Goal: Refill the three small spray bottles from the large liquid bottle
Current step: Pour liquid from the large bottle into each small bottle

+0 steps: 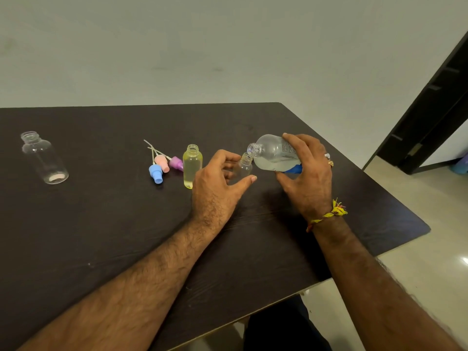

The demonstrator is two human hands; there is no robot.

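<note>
On the bench point(101, 224), left to right, you have one empty clear bottle point(44, 158) set well aside, three spray caps point(164, 164) lying clustered, and one filled yellow bottle point(192, 165). Your left hand point(217, 183) curls its fingers round the third small bottle point(245, 166), steadying it. Your right hand point(307, 173) grips the tilted large bottle point(274, 154), mouth at its neck, to pour.

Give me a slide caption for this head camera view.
Right hand tilts the large bottle over a small bottle steadied by the left hand; three spray caps wait aside.
</note>
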